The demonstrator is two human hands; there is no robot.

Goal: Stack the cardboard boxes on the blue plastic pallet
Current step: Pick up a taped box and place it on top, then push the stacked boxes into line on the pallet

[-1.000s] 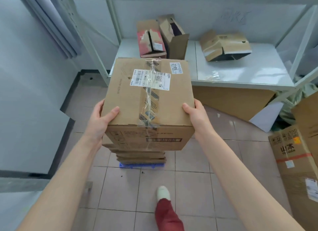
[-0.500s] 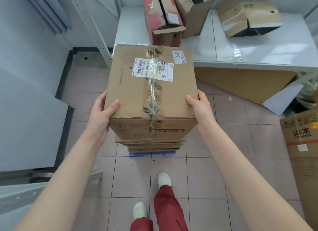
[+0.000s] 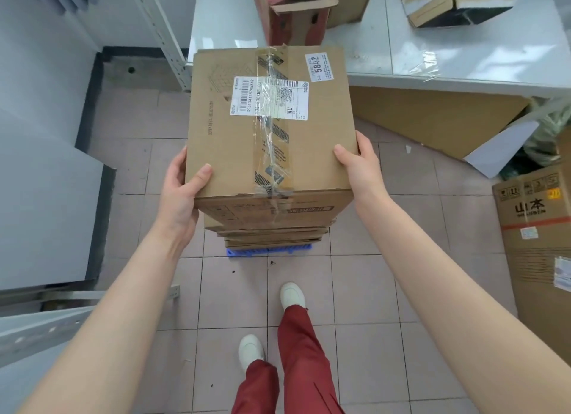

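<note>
I hold a taped cardboard box (image 3: 216,148) with a white shipping label, one hand on each side. My left hand (image 3: 182,191) grips its left side with the thumb on top. My right hand (image 3: 361,166) grips the right side the same way. The box sits directly over a stack of cardboard boxes (image 3: 272,236); whether it rests on them I cannot tell. Under the stack a strip of the blue plastic pallet (image 3: 268,251) shows on the floor; the rest of it is hidden.
A white shelf board (image 3: 463,58) behind carries a red-and-brown box (image 3: 293,21) and a crushed box (image 3: 454,3). A large printed carton (image 3: 537,243) stands at the right. Flat cardboard (image 3: 432,120) leans under the shelf. Grey panels (image 3: 40,197) border the left. My feet stand on the tiles.
The view has tilted down and moved closer to the stack. The held box has come lower over the stack. Both of my feet now show.
</note>
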